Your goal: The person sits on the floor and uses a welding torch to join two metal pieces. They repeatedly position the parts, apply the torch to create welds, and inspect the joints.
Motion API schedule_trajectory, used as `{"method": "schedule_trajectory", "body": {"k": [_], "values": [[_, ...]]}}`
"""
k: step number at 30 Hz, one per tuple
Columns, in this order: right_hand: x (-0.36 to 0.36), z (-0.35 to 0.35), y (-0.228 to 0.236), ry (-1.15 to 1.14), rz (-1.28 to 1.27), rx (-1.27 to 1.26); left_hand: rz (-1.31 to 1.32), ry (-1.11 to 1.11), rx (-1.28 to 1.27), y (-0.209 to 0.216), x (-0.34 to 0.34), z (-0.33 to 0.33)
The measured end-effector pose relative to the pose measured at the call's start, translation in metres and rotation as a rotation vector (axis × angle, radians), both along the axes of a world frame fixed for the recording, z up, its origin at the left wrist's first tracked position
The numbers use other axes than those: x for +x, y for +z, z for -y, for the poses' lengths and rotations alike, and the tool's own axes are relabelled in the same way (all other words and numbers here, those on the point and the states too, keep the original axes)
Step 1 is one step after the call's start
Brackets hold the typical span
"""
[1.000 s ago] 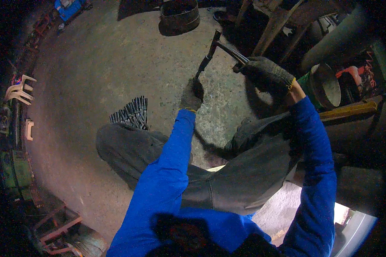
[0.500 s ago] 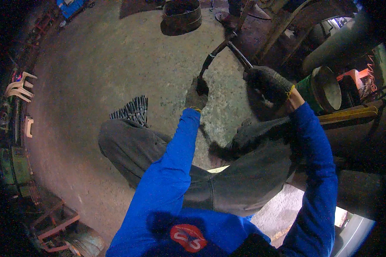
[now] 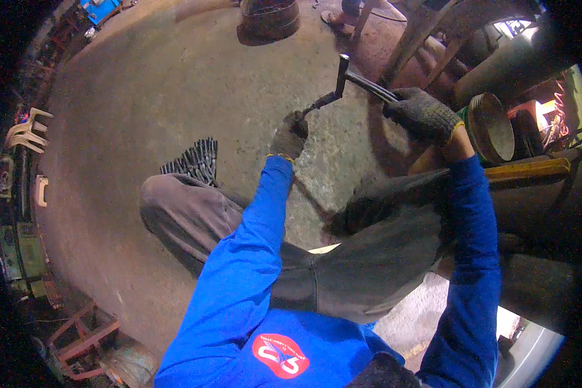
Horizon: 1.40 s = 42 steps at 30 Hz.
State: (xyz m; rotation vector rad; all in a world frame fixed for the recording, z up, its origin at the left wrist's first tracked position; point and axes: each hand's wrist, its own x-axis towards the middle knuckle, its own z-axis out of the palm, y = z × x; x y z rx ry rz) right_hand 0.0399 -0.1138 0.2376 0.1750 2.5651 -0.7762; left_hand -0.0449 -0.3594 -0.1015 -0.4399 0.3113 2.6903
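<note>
I sit low over a concrete floor in a blue long-sleeved shirt and grey trousers, wearing dark work gloves. My left hand (image 3: 290,136) grips the lower end of a dark metal rod (image 3: 323,100) that slants up to the right. My right hand (image 3: 421,113) holds a bundle of thin metal rods (image 3: 368,84) that meets the dark rod at a short upright metal piece (image 3: 341,66). Both hands are closed around these parts, held above the floor in front of my knees.
A stack of short dark metal pieces (image 3: 197,160) lies on the floor by my left knee. A round metal tub (image 3: 268,16) stands at the far side. A green bucket (image 3: 488,126), a yellow bar (image 3: 527,171) and wooden frame legs (image 3: 420,32) crowd the right. White plastic chairs (image 3: 26,129) stand far left.
Both hands have shifted slightly upward and right in the view with the rods still in them; the rods' joint now sits higher, nearer the wooden legs.
</note>
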Motion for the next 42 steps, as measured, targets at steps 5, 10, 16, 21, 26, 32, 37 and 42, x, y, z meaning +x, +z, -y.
{"method": "schedule_trajectory", "body": {"k": [5,10,16,21,26,32,37,42], "values": [[0.007,0.003,0.004,0.031,0.027,-0.059,-0.07,-0.126,0.161,-0.037,-0.013,0.029],[0.004,-0.009,0.003,0.051,-0.06,-0.234,-0.482,0.056,-0.939,-0.03,-0.009,0.02],[-0.001,-0.024,0.004,0.093,-0.109,-0.438,-0.153,0.024,-0.239,-0.015,-0.012,0.039],[-0.002,-0.022,0.026,0.044,-0.055,-0.533,-0.099,-0.026,0.058,-0.011,-0.011,0.052],[-0.002,-0.027,0.047,0.209,-0.151,-0.446,-0.134,0.072,-0.301,0.029,0.004,0.028],[-0.018,-0.016,0.035,0.204,-0.288,-0.538,-0.336,0.073,-0.455,0.022,0.005,0.034],[-0.025,-0.024,0.02,0.015,-0.214,-0.514,-0.18,0.0,-0.352,0.041,0.005,0.018],[-0.026,0.01,0.04,0.025,-0.028,-0.411,-0.395,-0.054,-0.245,-0.022,-0.02,0.042]]}}
